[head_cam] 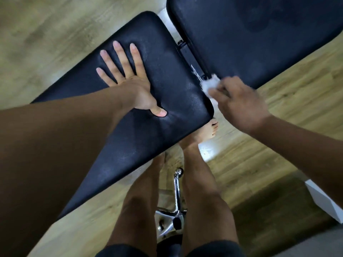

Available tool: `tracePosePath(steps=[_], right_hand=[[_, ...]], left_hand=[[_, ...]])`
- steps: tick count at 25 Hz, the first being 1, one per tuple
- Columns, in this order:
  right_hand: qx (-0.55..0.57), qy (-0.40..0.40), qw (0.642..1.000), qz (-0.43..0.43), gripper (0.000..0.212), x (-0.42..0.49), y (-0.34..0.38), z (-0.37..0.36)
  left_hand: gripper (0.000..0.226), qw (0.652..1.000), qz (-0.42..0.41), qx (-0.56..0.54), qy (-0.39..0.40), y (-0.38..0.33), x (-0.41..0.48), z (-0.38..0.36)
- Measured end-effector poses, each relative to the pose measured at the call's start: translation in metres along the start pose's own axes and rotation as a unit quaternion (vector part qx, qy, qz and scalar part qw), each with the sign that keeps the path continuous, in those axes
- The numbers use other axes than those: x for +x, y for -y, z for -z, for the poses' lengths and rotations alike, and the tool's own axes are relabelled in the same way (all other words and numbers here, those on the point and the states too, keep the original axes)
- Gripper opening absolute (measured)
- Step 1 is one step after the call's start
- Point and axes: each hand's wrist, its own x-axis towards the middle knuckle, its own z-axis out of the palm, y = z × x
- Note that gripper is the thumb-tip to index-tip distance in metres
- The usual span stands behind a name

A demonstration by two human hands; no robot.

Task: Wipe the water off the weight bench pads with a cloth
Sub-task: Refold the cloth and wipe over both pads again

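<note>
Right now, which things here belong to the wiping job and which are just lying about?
Job: seat pad, back pad, white cloth, right hand gripping it, left hand pressing flat on the seat pad.
Lying about: chrome chair base, white object at the right edge, wooden floor.

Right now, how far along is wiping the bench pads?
Done: unclear; the seat pad shows faint streaks. In hand: the right hand holds the cloth at the gap between pads, left hand flat on the seat. Left: dark blotches on the back pad.
</note>
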Motion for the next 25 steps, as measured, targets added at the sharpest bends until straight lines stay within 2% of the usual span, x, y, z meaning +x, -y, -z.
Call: tracePosePath(steps=[1,3,4,5,6,7,8,10,12,15,16,18,21,23,25], right_hand=[[-0.003,0.042,0.999,-0.009,0.041,-0.024,-0.01,-0.006],[0.033,0.082,0.987,-0.132,0.038,-0.059,-0.039,-0.001],[0.063,0.061,0.974,-0.21,0.03,-0.07,-0.054,0.007],[0.114,-0.001,0.946,-0.305,0.025,-0.073,-0.067,0.014],[0.193,-0.091,0.897,-0.386,0.019,-0.071,-0.077,0.015],[0.289,-0.184,0.831,-0.439,0.016,-0.064,-0.077,0.011],[0.34,-0.244,0.774,-0.475,0.02,-0.053,-0.066,0.006],[0.385,-0.289,0.689,-0.541,0.032,-0.028,-0.026,-0.011],[0.399,-0.296,0.639,-0.587,0.033,-0.019,0.029,-0.055],[0.428,-0.283,0.608,-0.606,0.028,-0.016,0.067,-0.072],[0.429,-0.309,0.59,-0.61,0.025,-0.015,0.054,-0.062],[0.471,-0.381,0.524,-0.598,0.029,-0.007,-0.013,-0.034],[0.48,-0.411,0.498,-0.593,0.03,-0.001,-0.106,-0.002],[0.49,-0.423,0.47,-0.6,0.034,0.012,-0.122,0.006],[0.486,-0.438,0.438,-0.616,0.036,0.016,-0.1,-0.002]], left_hand=[[0.175,1.0,-0.001,0.001,0.002,0.0,0.0,0.0],[0.175,1.0,0.003,0.005,0.006,-0.004,-0.001,0.003],[0.175,1.0,0.012,0.009,0.01,-0.007,-0.004,0.004],[0.174,1.0,0.02,0.019,0.007,-0.012,-0.009,0.006],[0.171,0.999,0.027,0.034,0.004,-0.017,-0.013,0.009],[0.167,0.999,0.027,0.046,0.008,-0.024,-0.018,0.017],[0.16,0.998,0.004,0.055,0.011,-0.034,-0.021,0.028],[0.148,0.989,-0.112,0.092,-0.023,-0.076,-0.022,0.055],[0.148,0.963,-0.207,0.161,-0.07,-0.135,-0.015,0.084],[0.158,0.91,-0.265,0.3,-0.104,-0.224,0.004,0.112],[0.16,0.904,-0.27,0.318,-0.094,-0.246,0.012,0.114],[0.161,0.89,-0.275,0.358,-0.063,-0.281,0.03,0.112],[0.161,0.891,-0.216,0.397,-0.04,-0.306,0.035,0.101],[0.162,0.894,-0.195,0.402,-0.035,-0.31,0.034,0.101],[0.163,0.894,-0.183,0.408,-0.018,-0.313,0.039,0.102]])
